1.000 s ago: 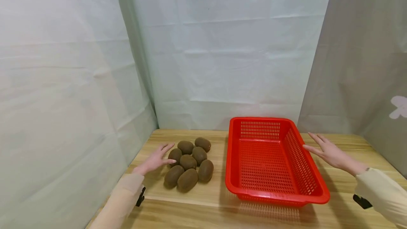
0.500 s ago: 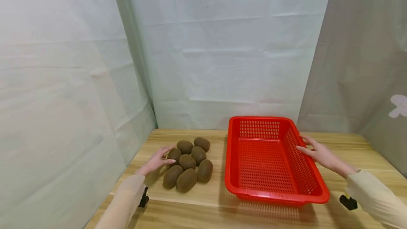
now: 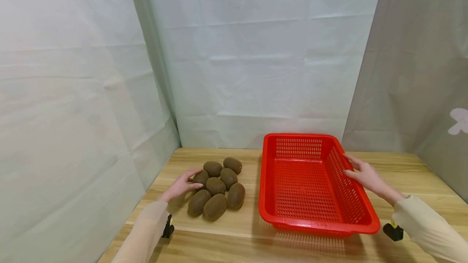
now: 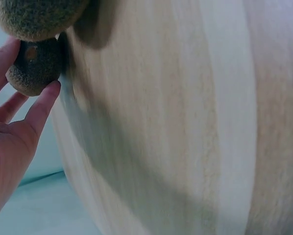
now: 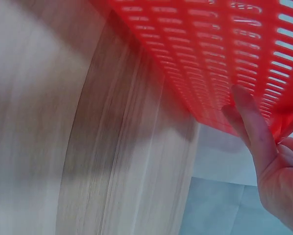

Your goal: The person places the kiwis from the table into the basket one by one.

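Several brown kiwis [image 3: 215, 206] lie close together on the wooden table [image 3: 219, 238], left of centre. My left hand [image 3: 183, 185] holds the leftmost kiwi [image 3: 199, 177], thumb on the near side and fingers at the far side. In the left wrist view the fingertips touch that kiwi [image 4: 36, 71] from both sides, and it stays down by the table. At the right, a red plastic basket [image 3: 318, 227] with slotted walls stands with nothing in it. My right hand [image 3: 369, 178] grips its right rim, thumb at the top and fingers [image 5: 254, 122] against the outer wall.
Pale cloth hangs at the back [image 3: 263, 60] and at the left [image 3: 73, 113]. A greyer cloth [image 3: 402, 72] closes the right side. A strip of bare wood lies between the kiwis and the basket.
My right hand has moved left from beside the basket onto its right rim. The left hand has closed in slightly on the leftmost kiwi. Kiwis and basket look unmoved.
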`<state>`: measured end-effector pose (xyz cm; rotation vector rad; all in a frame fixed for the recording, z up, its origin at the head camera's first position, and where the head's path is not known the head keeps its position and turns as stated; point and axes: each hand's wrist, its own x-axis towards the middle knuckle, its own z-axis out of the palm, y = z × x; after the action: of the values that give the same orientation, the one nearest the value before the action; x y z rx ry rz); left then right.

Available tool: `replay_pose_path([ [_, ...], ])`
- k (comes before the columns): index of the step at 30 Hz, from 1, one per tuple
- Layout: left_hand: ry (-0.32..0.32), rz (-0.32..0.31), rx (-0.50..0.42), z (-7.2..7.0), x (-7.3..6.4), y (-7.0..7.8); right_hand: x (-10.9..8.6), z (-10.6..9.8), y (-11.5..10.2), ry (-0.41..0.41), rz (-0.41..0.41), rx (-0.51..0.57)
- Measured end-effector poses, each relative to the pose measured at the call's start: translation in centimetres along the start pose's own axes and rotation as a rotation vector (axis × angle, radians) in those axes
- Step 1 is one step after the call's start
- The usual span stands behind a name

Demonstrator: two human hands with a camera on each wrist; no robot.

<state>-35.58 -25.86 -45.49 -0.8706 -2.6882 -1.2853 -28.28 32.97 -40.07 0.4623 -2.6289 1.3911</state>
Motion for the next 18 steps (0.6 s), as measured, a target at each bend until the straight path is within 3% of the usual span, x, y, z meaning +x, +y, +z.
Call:
replay_pose_path([
  [10, -0.006, -0.083, -0.123, -0.3, -0.4, 2.7, 0.0, -0.3, 0.1, -0.022, 0.075, 0.115],
  [18, 0.019, -0.083, -0.052, 0.2, -0.2, 0.6, -0.3, -0.3, 0.6, -0.026, 0.175, 0.259],
])
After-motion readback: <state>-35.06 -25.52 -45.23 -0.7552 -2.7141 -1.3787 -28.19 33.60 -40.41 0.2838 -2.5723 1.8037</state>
